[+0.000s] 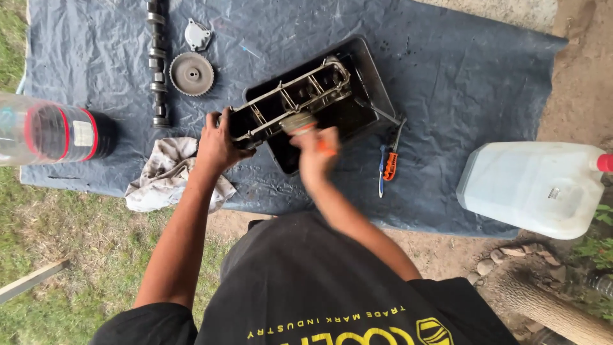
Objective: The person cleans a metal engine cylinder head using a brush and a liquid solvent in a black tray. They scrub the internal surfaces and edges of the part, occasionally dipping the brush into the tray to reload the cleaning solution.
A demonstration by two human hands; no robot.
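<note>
My left hand [220, 144] grips the near left end of a grey metal engine part [290, 102], a long ribbed housing held tilted over a black tray [377, 96]. My right hand [313, 153], blurred with motion, is closed on a brush with an orange handle [324, 148] whose bristle head [297, 122] presses against the housing's near side. The tray's inside looks dark and wet.
A blue tarp [460, 64] covers the ground. On it lie a camshaft [158, 64], a toothed gear [191, 73], a small cover plate [198, 35], a dirty rag [163, 176], orange-handled pliers [389, 163], a plastic bottle [48, 131]. A white jerrycan [536, 188] stands right.
</note>
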